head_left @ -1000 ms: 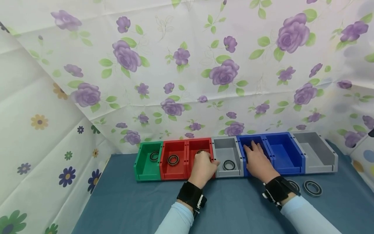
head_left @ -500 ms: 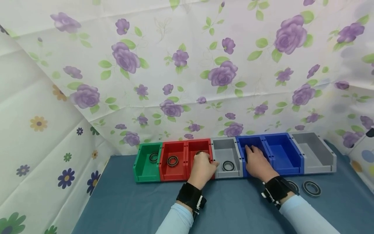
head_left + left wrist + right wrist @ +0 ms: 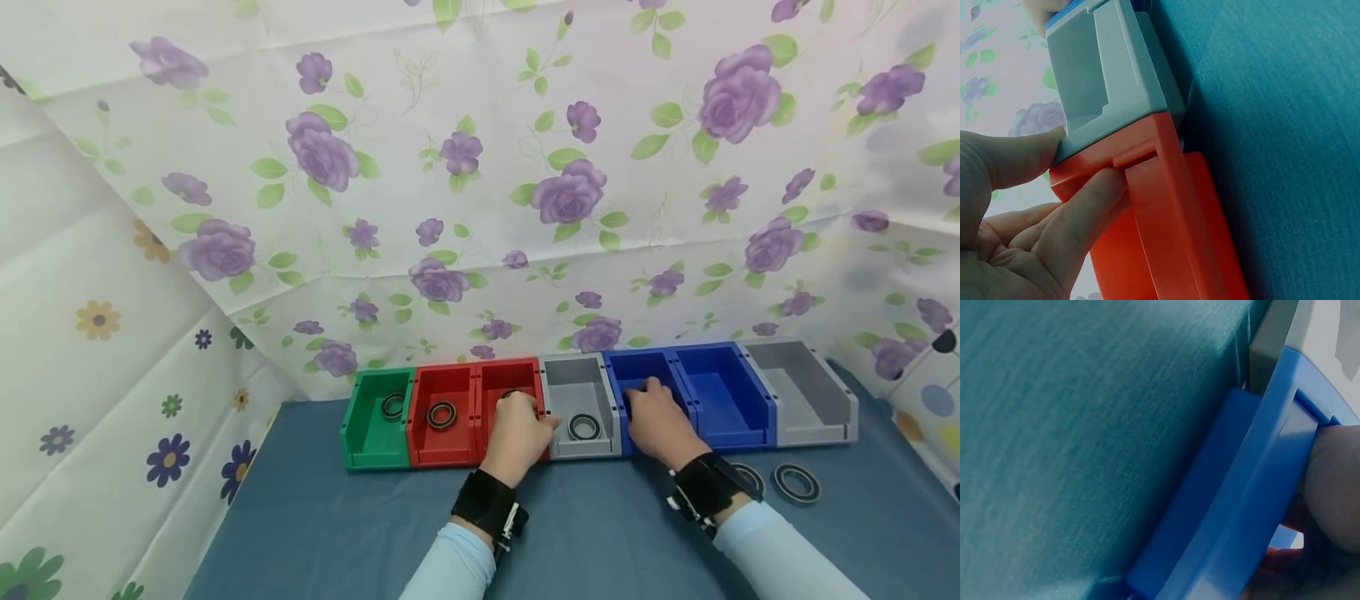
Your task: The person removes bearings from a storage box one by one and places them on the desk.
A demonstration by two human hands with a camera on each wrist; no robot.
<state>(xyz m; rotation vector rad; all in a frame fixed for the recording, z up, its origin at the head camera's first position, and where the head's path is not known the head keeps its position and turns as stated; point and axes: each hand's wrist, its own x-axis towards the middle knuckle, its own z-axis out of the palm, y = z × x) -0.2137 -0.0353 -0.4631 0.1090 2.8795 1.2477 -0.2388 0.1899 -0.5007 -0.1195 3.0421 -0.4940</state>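
Note:
My left hand (image 3: 517,437) reaches over the second red bin (image 3: 510,373). Its thumb lies on the grey side and its fingers inside the red one, pinching the shared side wall (image 3: 1107,142). Behind the knuckles a ball bearing (image 3: 512,392) shows only in part. Inside the left blue bin (image 3: 637,362) is my right hand (image 3: 660,423), fingers bent down. In the right wrist view its thumb (image 3: 1338,487) is at the front inner edge of the blue bin (image 3: 1229,519); I cannot tell what the hidden fingertips hold. A bearing (image 3: 584,427) lies in the middle grey bin (image 3: 576,379).
More bearings lie in the green bin (image 3: 378,462) and the left red bin (image 3: 442,459). A second blue bin (image 3: 723,400) and a grey bin (image 3: 817,434) continue the row rightward. On the blue cloth (image 3: 600,533) rest two bearings, one (image 3: 797,484) beside the right wrist.
My right hand's fingers have gone from spread to bent and drawn back a little toward the front of the blue bin. The left hand stays put; the head view shifts slightly.

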